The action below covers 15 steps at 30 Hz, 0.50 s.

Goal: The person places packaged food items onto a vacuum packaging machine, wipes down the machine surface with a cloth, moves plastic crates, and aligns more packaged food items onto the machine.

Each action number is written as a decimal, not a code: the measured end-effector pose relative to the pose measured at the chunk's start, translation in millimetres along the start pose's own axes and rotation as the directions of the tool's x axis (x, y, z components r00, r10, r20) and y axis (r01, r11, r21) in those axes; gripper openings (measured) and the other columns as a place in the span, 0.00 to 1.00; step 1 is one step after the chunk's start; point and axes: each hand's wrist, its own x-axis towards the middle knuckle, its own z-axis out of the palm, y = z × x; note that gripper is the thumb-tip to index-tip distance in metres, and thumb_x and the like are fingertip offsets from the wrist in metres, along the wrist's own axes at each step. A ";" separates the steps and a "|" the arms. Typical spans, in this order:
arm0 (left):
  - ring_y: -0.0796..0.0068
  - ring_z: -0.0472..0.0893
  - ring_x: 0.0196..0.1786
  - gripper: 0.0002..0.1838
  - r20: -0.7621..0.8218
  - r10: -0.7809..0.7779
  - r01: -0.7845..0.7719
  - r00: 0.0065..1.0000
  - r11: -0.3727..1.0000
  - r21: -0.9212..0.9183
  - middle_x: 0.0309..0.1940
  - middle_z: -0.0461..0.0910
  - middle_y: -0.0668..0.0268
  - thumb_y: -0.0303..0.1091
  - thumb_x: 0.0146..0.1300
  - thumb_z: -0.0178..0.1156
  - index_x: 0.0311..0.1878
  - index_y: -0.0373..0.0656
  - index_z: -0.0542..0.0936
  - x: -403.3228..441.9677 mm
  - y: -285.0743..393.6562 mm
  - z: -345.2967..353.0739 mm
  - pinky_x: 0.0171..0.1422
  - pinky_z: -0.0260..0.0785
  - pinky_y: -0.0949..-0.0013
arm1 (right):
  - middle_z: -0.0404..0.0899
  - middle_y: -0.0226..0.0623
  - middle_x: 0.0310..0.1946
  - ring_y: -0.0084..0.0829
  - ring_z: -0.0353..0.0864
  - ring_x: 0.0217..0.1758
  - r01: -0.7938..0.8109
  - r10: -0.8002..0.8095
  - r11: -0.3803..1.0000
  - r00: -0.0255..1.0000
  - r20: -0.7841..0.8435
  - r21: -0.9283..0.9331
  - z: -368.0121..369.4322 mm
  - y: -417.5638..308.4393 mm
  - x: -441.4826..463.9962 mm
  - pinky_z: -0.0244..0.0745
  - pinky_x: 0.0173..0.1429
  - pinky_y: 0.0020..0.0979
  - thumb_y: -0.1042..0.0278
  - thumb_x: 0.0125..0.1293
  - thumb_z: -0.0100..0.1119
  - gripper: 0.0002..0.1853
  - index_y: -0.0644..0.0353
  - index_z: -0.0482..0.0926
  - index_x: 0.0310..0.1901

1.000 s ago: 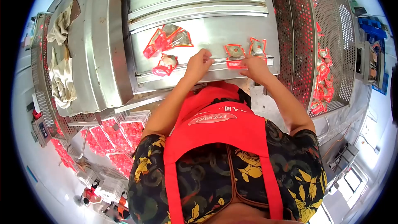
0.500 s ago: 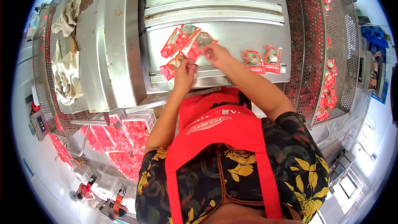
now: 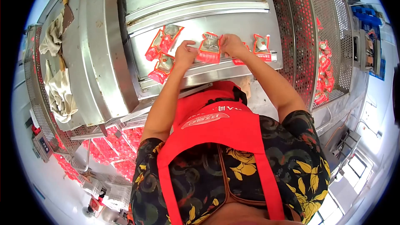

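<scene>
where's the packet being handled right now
In the head view, the packet is near the front edge of the steel worktop, between the left hand and the right hand, right of the clustered packets.

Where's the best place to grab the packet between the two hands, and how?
Pinch the packet by its sides, probably: left hand from the left, right hand from the right. Its lump sits in the middle, while the red-trimmed sides look thinner and flatter.
</scene>
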 end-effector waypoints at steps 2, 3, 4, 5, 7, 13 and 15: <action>0.80 0.80 0.28 0.22 0.031 -0.023 0.024 0.999 0.999 -0.037 0.28 0.85 0.65 0.25 0.52 0.69 0.51 0.38 0.76 6.0 -1.2 -2.2 0.31 0.70 0.74 | 0.82 0.41 0.28 0.34 0.82 0.21 0.182 -0.306 0.898 0.913 -0.271 -0.400 4.7 -2.3 -5.0 0.75 0.27 0.34 0.80 0.57 0.57 0.05 0.60 0.77 0.35; 0.79 0.80 0.28 0.22 0.043 0.000 0.000 0.999 1.000 0.004 0.28 0.85 0.64 0.25 0.52 0.69 0.51 0.38 0.76 11.4 -5.6 -1.3 0.32 0.70 0.74 | 0.82 0.42 0.29 0.37 0.83 0.21 0.198 -0.337 0.890 0.893 -0.298 -0.412 7.5 5.0 0.2 0.76 0.31 0.39 0.81 0.57 0.54 0.07 0.59 0.76 0.36; 0.79 0.81 0.29 0.22 0.058 0.020 -0.023 0.998 0.999 0.045 0.28 0.85 0.64 0.25 0.52 0.69 0.52 0.39 0.76 11.2 -4.7 -0.1 0.33 0.70 0.74 | 0.82 0.42 0.29 0.37 0.83 0.21 0.194 -0.332 0.894 0.893 -0.304 -0.405 7.3 19.0 10.4 0.76 0.31 0.39 0.81 0.57 0.54 0.07 0.59 0.76 0.36; 0.79 0.81 0.30 0.22 0.064 -0.026 0.021 0.998 0.997 0.080 0.30 0.85 0.64 0.25 0.53 0.69 0.52 0.40 0.75 12.1 -3.1 -0.4 0.34 0.71 0.74 | 0.81 0.40 0.27 0.33 0.82 0.20 0.321 -0.545 0.782 0.769 -0.335 -0.534 5.7 30.2 22.2 0.75 0.26 0.34 0.82 0.56 0.57 0.07 0.61 0.75 0.36; 0.78 0.81 0.31 0.22 0.045 -0.005 0.002 0.999 0.998 0.069 0.30 0.85 0.64 0.25 0.53 0.68 0.53 0.40 0.75 12.5 0.0 3.8 0.35 0.71 0.74 | 0.80 0.37 0.24 0.29 0.81 0.19 0.407 -0.728 0.633 0.603 -0.327 -0.658 7.0 31.2 24.5 0.74 0.22 0.30 0.83 0.54 0.59 0.08 0.62 0.74 0.36; 0.76 0.82 0.34 0.26 0.093 0.010 -0.019 0.996 0.996 0.091 0.35 0.84 0.61 0.20 0.51 0.68 0.55 0.38 0.73 3.1 6.4 8.0 0.36 0.73 0.73 | 0.80 0.42 0.26 0.35 0.81 0.22 0.198 -0.305 0.924 0.897 -0.319 -0.327 10.6 9.4 -7.1 0.75 0.23 0.33 0.83 0.52 0.63 0.16 0.61 0.69 0.41; 0.74 0.82 0.35 0.27 0.242 -0.018 0.019 0.970 1.000 0.001 0.36 0.83 0.59 0.16 0.50 0.67 0.55 0.38 0.72 0.9 -3.2 9.0 0.38 0.75 0.73 | 0.82 0.55 0.34 0.53 0.83 0.42 0.122 -0.289 0.849 0.921 -0.260 -0.514 7.2 9.8 -14.1 0.77 0.46 0.46 0.80 0.54 0.61 0.17 0.63 0.71 0.46</action>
